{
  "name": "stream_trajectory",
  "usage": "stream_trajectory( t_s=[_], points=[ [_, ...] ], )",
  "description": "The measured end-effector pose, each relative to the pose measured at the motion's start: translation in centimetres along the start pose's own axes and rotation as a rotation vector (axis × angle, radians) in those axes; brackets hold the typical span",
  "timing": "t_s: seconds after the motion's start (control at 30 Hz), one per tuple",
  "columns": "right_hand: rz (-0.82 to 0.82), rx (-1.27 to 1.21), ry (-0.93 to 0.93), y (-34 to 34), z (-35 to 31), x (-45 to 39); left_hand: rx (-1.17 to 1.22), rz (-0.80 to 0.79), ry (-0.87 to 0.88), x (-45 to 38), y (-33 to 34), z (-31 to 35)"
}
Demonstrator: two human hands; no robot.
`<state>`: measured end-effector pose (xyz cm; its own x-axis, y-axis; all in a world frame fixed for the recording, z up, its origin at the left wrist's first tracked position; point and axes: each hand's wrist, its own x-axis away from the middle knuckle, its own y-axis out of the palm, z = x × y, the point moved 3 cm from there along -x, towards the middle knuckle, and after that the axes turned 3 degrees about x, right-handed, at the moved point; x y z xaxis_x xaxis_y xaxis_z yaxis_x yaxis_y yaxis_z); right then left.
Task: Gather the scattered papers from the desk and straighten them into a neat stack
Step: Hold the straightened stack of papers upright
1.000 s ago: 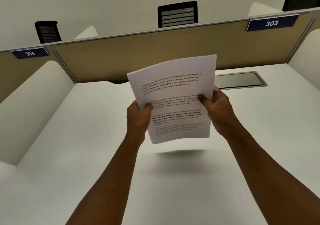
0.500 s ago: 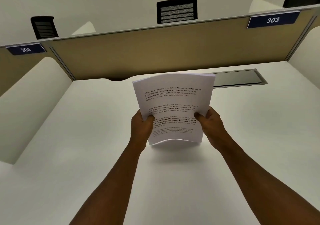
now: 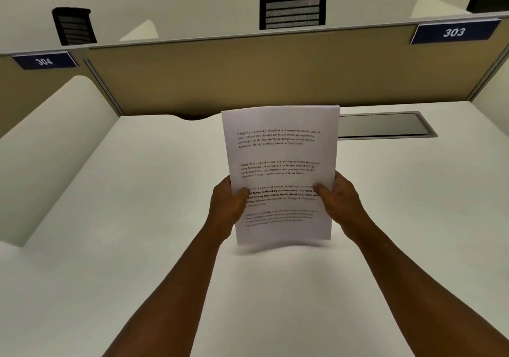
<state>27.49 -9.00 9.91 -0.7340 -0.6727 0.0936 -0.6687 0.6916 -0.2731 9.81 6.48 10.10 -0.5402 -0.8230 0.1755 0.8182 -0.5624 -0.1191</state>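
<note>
Papers (image 3: pixel 281 164) stood upright over the white desk (image 3: pixel 137 219), left hand (image 3: pixel 227 208) and right hand (image 3: pixel 340 205) each pinching a side edge, thumbs in front. Light, floppy sheets, I reckoned; best held low at both sides.

head view | worn on head | faces forward and down | close over desk (image 3: pixel 137 219) | single view

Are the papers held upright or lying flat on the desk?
Upright: the papers stand on end, the left hand and right hand gripping their sides, bottom edge at the desk.
</note>
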Motion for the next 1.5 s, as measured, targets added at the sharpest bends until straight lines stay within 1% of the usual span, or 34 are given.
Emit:
stream_trajectory(
  t_s=[0.1,0.2,0.4,0.57,0.83,1.03,1.27,1.5],
  points=[
    [-0.063,0.062,-0.012,0.7,-1.5,-1.2,0.057,-0.018,-0.093,-1.2,-2.0,0.7],
    [-0.133,0.058,0.049,2.3,-2.1,-2.9,0.107,-0.051,-0.181,-2.5,-4.1,1.1],
    [-0.161,0.003,0.099,8.5,-3.1,-5.6,0.069,0.008,-0.312,-5.9,-9.3,0.4],
    [-0.176,-0.073,0.122,14.9,-3.6,-8.0,0.006,0.056,-0.315,-9.5,-14.7,0.5],
    [-0.184,-0.089,0.132,25.6,-5.2,-12.5,-0.008,0.184,-0.327,-15.9,-23.4,0.1],
    [-0.216,-0.090,0.197,32.8,-4.9,-16.6,-0.057,0.268,-0.364,-20.6,-28.2,-1.4],
    [-0.242,-0.028,0.243,38.8,-4.4,-21.1,-0.152,0.316,-0.403,-26.5,-32.0,-3.6],
    [-0.241,0.122,0.250,41.4,-3.8,-23.8,-0.336,0.411,-0.400,-30.7,-33.5,-5.6]
  ],
)
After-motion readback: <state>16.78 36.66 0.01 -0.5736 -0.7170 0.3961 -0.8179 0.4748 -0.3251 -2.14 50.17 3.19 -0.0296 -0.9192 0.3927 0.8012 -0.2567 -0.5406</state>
